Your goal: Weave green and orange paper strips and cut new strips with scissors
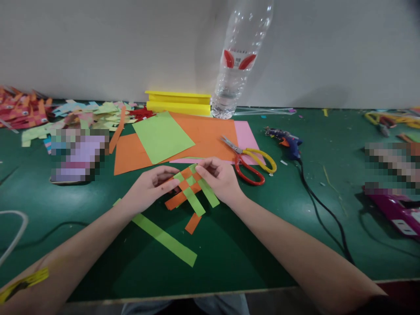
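The left hand (149,186) and right hand (221,177) met over a woven patch of orange and lime-green paper strips (190,188), which lay low on the dark green table (229,253), just in front of the flat orange paper sheets (203,135). The left fingers were curled, their tips pressed on the patch's left edge; the right thumb and fingers were pinched shut on its upper right corner. The work appeared to be mid-weave (only a few rows were crossed). Another strip would call for one hand pinning the patch while alternate strips were lifted. A loose long lime-green paper strip (164,238) lay near the left wrist, and the red-and-yellow-handled scissors (251,162) just beside the right hand.
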### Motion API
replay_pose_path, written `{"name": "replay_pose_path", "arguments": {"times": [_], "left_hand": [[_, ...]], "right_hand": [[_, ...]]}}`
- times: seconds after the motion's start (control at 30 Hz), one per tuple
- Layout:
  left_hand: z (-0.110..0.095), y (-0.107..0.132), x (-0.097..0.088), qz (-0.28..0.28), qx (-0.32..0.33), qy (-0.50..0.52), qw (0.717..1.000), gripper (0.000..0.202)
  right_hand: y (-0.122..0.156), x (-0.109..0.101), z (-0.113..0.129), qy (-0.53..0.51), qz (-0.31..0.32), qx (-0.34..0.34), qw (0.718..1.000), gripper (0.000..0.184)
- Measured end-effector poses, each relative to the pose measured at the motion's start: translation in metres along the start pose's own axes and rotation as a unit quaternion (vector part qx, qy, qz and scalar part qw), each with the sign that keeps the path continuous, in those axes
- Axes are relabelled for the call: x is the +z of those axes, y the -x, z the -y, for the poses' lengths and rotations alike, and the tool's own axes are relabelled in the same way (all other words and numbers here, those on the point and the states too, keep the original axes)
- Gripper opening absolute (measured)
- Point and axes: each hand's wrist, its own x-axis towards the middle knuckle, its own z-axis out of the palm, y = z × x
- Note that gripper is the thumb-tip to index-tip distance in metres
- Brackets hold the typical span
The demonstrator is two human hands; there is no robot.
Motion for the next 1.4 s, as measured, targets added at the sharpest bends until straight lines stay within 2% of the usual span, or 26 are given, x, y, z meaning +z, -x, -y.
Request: {"name": "replay_pose_path", "arguments": {"times": [0.2,0.37,0.5,0.63,0.77,0.97,1.13,1.4], "left_hand": [[0.007,-0.002,-0.004,0.048,-0.007,-0.052,0.997,0.023],[0.009,-0.003,-0.004,0.024,0.005,-0.022,0.999,0.022],[0.007,-0.003,-0.003,0.0,0.009,-0.024,1.0,0.022],[0.005,-0.002,-0.002,-0.006,0.012,-0.021,1.0,0.025],[0.006,-0.002,-0.001,-0.001,0.027,-0.035,0.999,0.026],[0.009,-0.003,0.001,-0.033,0.031,-0.036,0.998,0.031],[0.007,-0.003,0.002,0.011,0.051,-0.032,0.998,0.026],[0.004,-0.001,0.004,0.043,0.068,-0.083,0.993,0.03]], "right_hand": [[0.003,0.001,0.006,-0.027,0.03,0.006,0.999,0.014],[0.001,-0.001,0.007,-0.057,0.023,0.019,0.998,0.017],[-0.001,0.0,0.007,-0.04,0.044,0.068,0.996,0.022],[0.0,0.0,0.01,-0.008,0.084,0.1,0.991,0.019],[0.001,0.0,0.01,-0.025,0.118,0.092,0.988,0.017],[0.003,0.0,0.01,0.012,0.156,0.087,0.984,0.018],[0.005,0.0,0.014,0.013,0.208,0.097,0.973,0.019],[0.003,0.0,0.015,0.055,0.215,0.077,0.972,0.02]]}}
